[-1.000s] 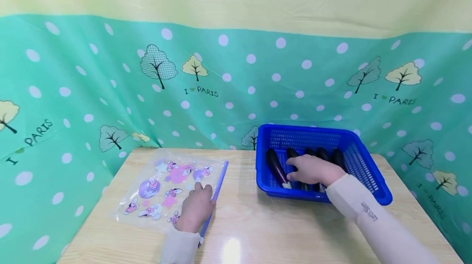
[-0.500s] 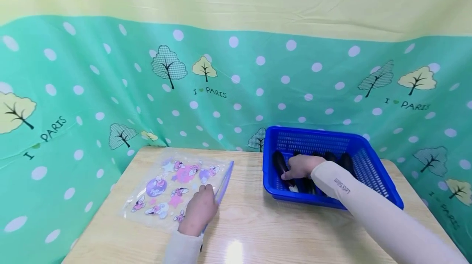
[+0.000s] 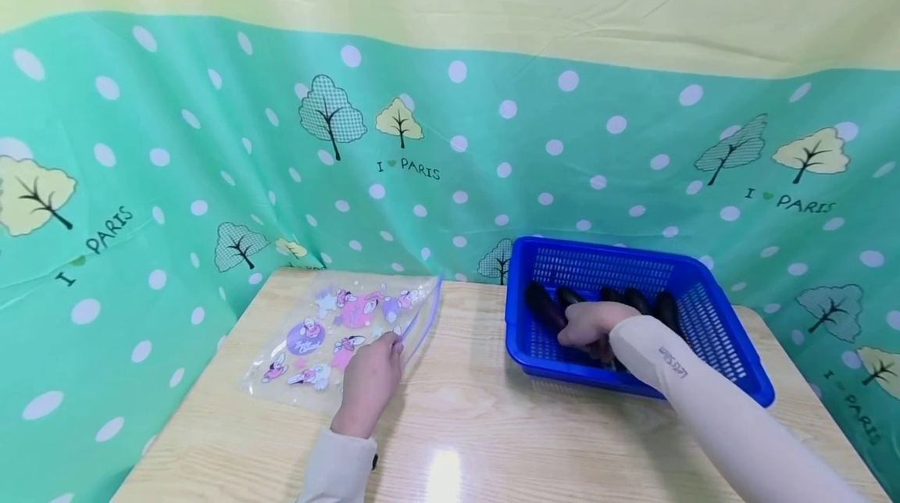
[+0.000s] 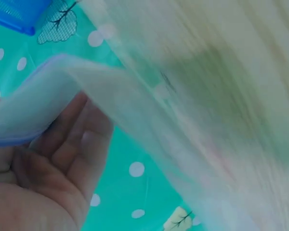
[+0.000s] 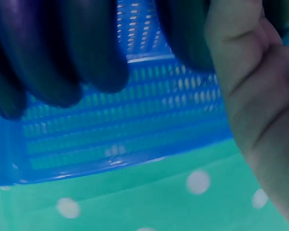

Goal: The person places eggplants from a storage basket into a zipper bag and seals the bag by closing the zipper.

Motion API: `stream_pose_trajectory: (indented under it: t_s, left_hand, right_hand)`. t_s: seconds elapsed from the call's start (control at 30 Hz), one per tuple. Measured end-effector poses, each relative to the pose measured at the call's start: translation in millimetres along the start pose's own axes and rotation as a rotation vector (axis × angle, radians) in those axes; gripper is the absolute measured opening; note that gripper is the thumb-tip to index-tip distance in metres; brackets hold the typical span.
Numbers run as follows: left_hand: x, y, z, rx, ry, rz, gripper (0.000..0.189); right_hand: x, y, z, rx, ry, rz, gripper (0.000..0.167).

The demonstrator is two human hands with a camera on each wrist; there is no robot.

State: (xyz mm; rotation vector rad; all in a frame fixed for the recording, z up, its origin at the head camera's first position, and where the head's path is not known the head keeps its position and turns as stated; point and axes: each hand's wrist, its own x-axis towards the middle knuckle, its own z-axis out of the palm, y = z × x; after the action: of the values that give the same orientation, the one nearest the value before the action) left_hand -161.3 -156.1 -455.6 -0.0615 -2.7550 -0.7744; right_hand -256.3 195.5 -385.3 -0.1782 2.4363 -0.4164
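Note:
A clear zip bag (image 3: 298,366) with pink and purple cartoon prints lies on the left of the table. My left hand (image 3: 373,378) pinches its purple-edged mouth, whose two edges stand apart; in the left wrist view the raised film (image 4: 33,106) bends over the fingers. On the right, a blue plastic basket (image 3: 520,358) holds several dark eggplants side by side. My right hand (image 3: 598,325) reaches in and grips the second eggplant from the left (image 3: 566,297). In the right wrist view the thumb (image 5: 236,53) lies against that eggplant (image 5: 188,38); the other fingers are hidden.
The leftmost eggplant (image 3: 543,304) lies next to my right hand, and more eggplants (image 3: 636,300) lie on its other side. A light wooden table (image 3: 457,409) carries everything. Green dotted cloth (image 3: 422,222) hangs behind it and at both sides.
My left hand has lifted the bag's mouth edge, and a gap has spread between its two layers. My right hand has settled lower among the eggplants, its fingers closing in. The head view has shifted slightly.

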Motion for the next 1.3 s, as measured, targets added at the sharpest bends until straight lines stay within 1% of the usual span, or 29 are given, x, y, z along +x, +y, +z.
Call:
stream_pose_trajectory:
  t_s: [0.1, 0.13, 0.17, 0.23, 0.3, 0.37, 0.47, 0.53, 0.6, 0.67, 0.7, 0.77, 0.8, 0.9, 1.0, 1.03, 1.17, 1.23, 1.3]
  left_hand:
    - [0.6, 0.8, -1.8, -0.056, 0.032, -0.015, 0.015]
    - [0.6, 0.9, -2.5, -0.077, 0.049, -0.015, 0.014]
    - [0.6, 0.8, -3.2, -0.094, 0.065, -0.011, 0.014]
    - [1.0, 1.1, -4.1, -0.137, 0.085, -0.017, 0.015]
    - [1.8, 0.8, -4.7, -0.183, 0.089, -0.036, 0.018]
    - [2.6, 0.0, -5.5, -0.225, 0.078, -0.058, 0.023]
    - [4.3, -0.8, -6.7, -0.295, 0.041, -0.101, 0.031]
    - [5.2, -1.1, -7.2, -0.343, 0.004, -0.115, 0.036]
    - [5.8, -1.1, -7.2, -0.374, -0.059, -0.133, 0.044]
    - [5.3, -0.5, -6.8, -0.367, -0.131, -0.132, 0.053]
    - [4.3, 0.0, -6.6, -0.339, -0.169, -0.121, 0.057]
    - [0.7, 1.1, -6.8, -0.26, -0.245, -0.105, 0.061]
    - [-1.6, 1.5, -7.0, -0.194, -0.269, -0.075, 0.06]
    - [-10.5, 1.3, -9.1, -0.002, -0.319, 0.002, 0.053]
    - [-17.7, -2.2, -11.9, 0.112, -0.34, 0.071, 0.047]
    - [-19.4, -4.3, -12.4, 0.104, -0.354, 0.067, 0.047]
    - [-21.1, -13.7, -14.2, -0.038, -0.4, 0.005, 0.044]
    - [-20.1, -18.3, -14.9, -0.114, -0.404, -0.023, 0.043]
    - [-18.5, -21.8, -15.8, -0.152, -0.393, -0.014, 0.044]
  right_hand:
    - [-5.3, 10.0, -9.0, 0.049, 0.054, -0.031, 0.017]
    - [-6.5, 12.4, -11.5, 0.065, 0.076, -0.049, 0.017]
    - [-7.2, 14.7, -14.0, 0.081, 0.097, -0.074, 0.02]
    - [-8.2, 17.8, -18.0, 0.114, 0.146, -0.121, 0.035]
    - [-8.7, 18.2, -21.9, 0.169, 0.191, -0.156, 0.052]
    - [-8.1, 17.2, -24.9, 0.215, 0.234, -0.175, 0.062]
    - [-6.2, 14.5, -27.9, 0.28, 0.294, -0.205, 0.058]
    - [-3.8, 12.7, -28.6, 0.326, 0.315, -0.22, 0.056]
    - [-1.4, 11.0, -28.8, 0.361, 0.323, -0.23, 0.057]
    - [0.5, 9.4, -28.6, 0.38, 0.324, -0.224, 0.058]
    - [1.2, 8.8, -28.7, 0.383, 0.322, -0.221, 0.06]
    - [2.1, 7.9, -29.1, 0.369, 0.319, -0.212, 0.062]
    - [2.5, 7.6, -29.4, 0.359, 0.318, -0.209, 0.063]
    - [3.9, 6.9, -29.7, 0.337, 0.313, -0.198, 0.063]
    - [4.5, 5.8, -28.8, 0.31, 0.293, -0.205, 0.063]
    - [4.7, 5.2, -28.4, 0.306, 0.287, -0.206, 0.063]
    - [1.4, 5.2, -29.5, 0.295, 0.266, -0.222, 0.062]
    - [-3.5, 6.5, -31.4, 0.298, 0.268, -0.232, 0.061]
    - [-11.4, 8.4, -33.8, 0.314, 0.275, -0.251, 0.061]
